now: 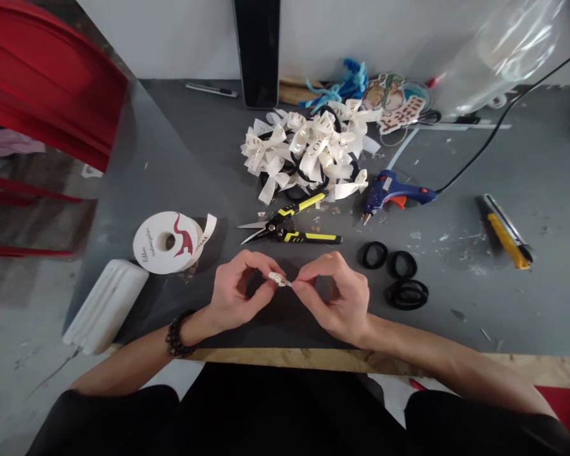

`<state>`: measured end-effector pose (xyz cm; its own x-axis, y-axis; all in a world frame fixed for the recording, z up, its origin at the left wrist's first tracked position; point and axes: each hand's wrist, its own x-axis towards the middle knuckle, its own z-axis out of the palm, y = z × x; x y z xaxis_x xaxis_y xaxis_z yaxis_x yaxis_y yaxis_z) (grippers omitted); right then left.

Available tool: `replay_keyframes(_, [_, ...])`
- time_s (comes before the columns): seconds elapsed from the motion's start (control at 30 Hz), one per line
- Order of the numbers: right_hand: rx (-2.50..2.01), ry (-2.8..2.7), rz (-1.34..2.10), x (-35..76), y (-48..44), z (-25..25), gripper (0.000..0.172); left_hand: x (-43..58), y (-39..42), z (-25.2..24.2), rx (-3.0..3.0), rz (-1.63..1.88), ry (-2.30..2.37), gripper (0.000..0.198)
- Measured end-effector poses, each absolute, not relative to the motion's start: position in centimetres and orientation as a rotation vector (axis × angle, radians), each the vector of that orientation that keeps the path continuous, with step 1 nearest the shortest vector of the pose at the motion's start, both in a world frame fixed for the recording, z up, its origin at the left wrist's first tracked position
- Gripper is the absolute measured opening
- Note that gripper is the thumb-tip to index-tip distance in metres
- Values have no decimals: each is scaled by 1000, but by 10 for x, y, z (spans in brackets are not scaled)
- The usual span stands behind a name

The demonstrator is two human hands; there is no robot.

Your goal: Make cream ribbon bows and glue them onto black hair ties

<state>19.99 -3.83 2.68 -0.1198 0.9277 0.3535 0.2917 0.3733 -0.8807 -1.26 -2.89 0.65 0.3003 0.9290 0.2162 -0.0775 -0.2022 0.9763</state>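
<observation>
Between my two hands, close to the table's front edge, is a small folded piece of white ribbon (278, 278). My left hand (240, 288) pinches it between thumb and forefinger. From the other side my right hand (335, 294) grips its thin right end with the fingertips. Just beyond the hands lie yellow-and-black snips (285, 228) with their blades apart. A ribbon spool (159, 256) stands to the left, its loose end sticking out. Several black hair ties (403, 265) lie to the right of my right hand.
Behind the snips is a heap of white ribbon bows on black hair ties (313, 149). A blue glue gun (396, 193) with a black cord lies right of it. A yellow utility knife (508, 234), a white box-like object (105, 307) and a phone (257, 54) are around the table.
</observation>
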Motion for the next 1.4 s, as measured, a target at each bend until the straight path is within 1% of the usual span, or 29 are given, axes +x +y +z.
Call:
replay_keyframes(0.13, [-1080, -1712, 676, 201, -33, 31, 9, -11, -28, 9, 1252, 1046, 779, 29])
replay_keyframes(0.3, [-1069, -1778, 587, 201, -29, 31, 13, -12, -23, 11, 1238, 1013, 831, 27])
replay_keyframes(0.37, [-1059, -1794, 558, 201, -30, 29, 15, -12, -22, 10, 1264, 1025, 838, 25])
replay_keyframes(0.53, [-973, -1892, 441, 206, -30, 24, 16, -13, -22, 4, 1328, 1018, 866, 11])
replay_keyframes(0.67, [-914, -1962, 340, 210, -29, 23, 20, -14, -22, -1, 1317, 997, 866, 11])
replay_keyframes(0.8, [-880, -1972, 326, 210, -28, 26, 14, -15, -19, -1, 1336, 1020, 769, 11])
replay_keyframes(0.97, [-897, -2002, 481, 209, -22, 29, 7, -16, -13, -1, 1287, 924, 765, 10])
replay_keyframes(1.1, [-912, -2051, 408, 209, -22, 31, 7, -16, -13, 0, 1193, 913, 757, 8])
replay_keyframes(1.27, [-896, -2147, 257, 209, -28, 30, 15, -17, -15, 0, 1192, 920, 744, 10])
replay_keyframes(1.33, [-941, -2116, 307, 209, -29, 29, 20, -17, -16, 1, 1191, 922, 768, 7])
replay_keyframes(1.4, [-984, -2037, 449, 209, -28, 29, 28, -16, -17, 2, 1196, 924, 818, 6])
